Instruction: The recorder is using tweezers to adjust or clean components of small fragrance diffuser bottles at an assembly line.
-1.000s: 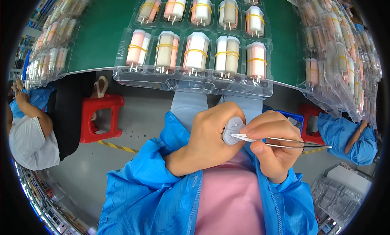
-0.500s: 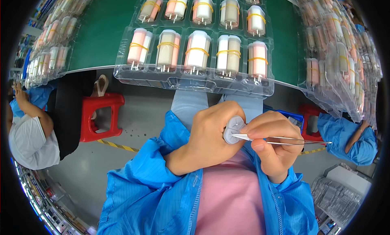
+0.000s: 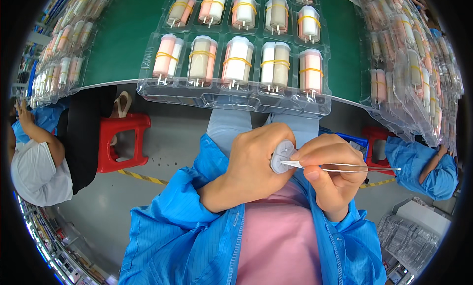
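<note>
At the far left, stacked clear trays [image 3: 59,78] hold pale and pink cylinders, and below them a co-worker in a white top [image 3: 42,172] sits near a red stool [image 3: 123,143]. The green counter [image 3: 118,44] runs across the upper part of the view. In its middle a clear plastic tray [image 3: 197,94] overhangs the near edge; its compartments carry bundles of white, pink and grey-beige cylinders [image 3: 237,61], each bound with a yellow band, thin pins pointing toward the person.

Below the tray, the left grip [image 3: 256,159] is curled firmly around a pale grey round piece [image 3: 282,154]. Its end face shows at the thumb side of the fist, turned right; the rest is hidden by the fingers. The right grip [image 3: 337,184] lies just beside it, thumb and fingers pinching metal tweezers [image 3: 340,170]. Their tips point left and meet the face of the piece, while the other end sticks out rightward.

At the far right, more loaded trays [image 3: 416,73] stand stacked above a person's blue garment [image 3: 423,162].
</note>
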`<state>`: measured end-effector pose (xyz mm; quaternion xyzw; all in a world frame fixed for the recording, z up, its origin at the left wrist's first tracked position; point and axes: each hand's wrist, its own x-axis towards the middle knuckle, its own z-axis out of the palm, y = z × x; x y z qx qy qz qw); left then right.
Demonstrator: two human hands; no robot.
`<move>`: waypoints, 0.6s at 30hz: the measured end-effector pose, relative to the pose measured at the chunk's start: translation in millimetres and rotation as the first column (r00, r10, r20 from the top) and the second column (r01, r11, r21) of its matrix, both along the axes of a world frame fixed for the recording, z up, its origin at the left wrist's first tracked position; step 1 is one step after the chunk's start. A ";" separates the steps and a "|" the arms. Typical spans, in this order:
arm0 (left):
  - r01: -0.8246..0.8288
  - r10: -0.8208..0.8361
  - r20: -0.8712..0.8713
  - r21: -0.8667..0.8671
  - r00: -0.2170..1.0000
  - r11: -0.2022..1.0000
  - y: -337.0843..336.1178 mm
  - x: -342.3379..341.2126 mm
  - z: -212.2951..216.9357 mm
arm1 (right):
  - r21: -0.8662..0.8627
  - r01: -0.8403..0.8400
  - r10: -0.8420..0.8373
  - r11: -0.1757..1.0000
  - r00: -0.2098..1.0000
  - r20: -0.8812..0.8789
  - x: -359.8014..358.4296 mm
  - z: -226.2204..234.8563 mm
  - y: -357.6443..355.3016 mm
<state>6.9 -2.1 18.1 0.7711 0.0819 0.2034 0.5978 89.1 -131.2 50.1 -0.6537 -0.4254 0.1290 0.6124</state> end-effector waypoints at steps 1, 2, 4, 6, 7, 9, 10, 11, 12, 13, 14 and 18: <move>0.000 0.000 0.000 0.006 1.000 1.000 -0.1 -0.1 -0.2 | -0.001 0.002 -0.002 1.000 1.000 0.001 -0.3 -0.2 -0.1; -0.001 0.001 0.005 0.006 1.000 1.000 -0.5 -0.4 -0.9 | -0.003 -0.001 0.001 1.000 1.000 0.009 -0.4 0.0 -0.2; 0.000 0.000 0.011 0.006 1.000 1.000 -0.6 0.4 -1.9 | -0.008 -0.007 0.007 1.000 1.000 0.021 0.6 1.4 0.2; 0.006 -0.006 0.009 0.010 1.000 1.000 -0.8 0.8 -1.7 | -0.003 -0.007 0.007 1.000 1.000 0.023 0.6 1.8 0.2; 0.009 -0.009 0.008 0.012 1.000 1.000 -0.9 0.8 -1.6 | 0.000 -0.007 0.007 1.000 1.000 0.023 0.6 2.0 0.2; 0.005 -0.007 0.025 0.060 1.000 0.998 0.7 1.2 -4.6 | -0.018 -0.007 0.008 1.000 0.998 0.066 1.3 3.0 2.2; 0.003 -0.006 0.034 0.083 0.999 0.997 1.4 1.1 -6.0 | -0.027 -0.007 0.009 1.000 0.996 0.088 1.4 3.8 3.1; 0.004 -0.006 0.024 0.090 1.000 0.996 1.6 0.6 -6.5 | -0.042 -0.008 0.012 0.999 0.995 0.101 1.1 5.2 3.6; 0.006 -0.007 0.015 0.098 1.000 0.995 1.9 0.2 -6.6 | -0.056 -0.009 0.016 0.998 0.993 0.115 0.7 7.2 4.2; 0.008 -0.008 0.006 0.106 1.000 0.994 2.1 -0.2 -6.7 | -0.071 -0.010 0.019 0.997 0.991 0.129 0.6 8.6 4.4; 0.005 -0.005 -0.004 0.119 1.000 0.993 2.2 -0.6 -6.7 | -0.075 -0.014 0.025 0.997 0.991 0.135 0.7 9.0 4.2; -0.016 0.017 -0.005 0.213 1.000 0.977 2.9 -0.4 -7.4 | -0.111 -0.018 0.041 0.994 0.978 0.206 0.4 13.0 4.5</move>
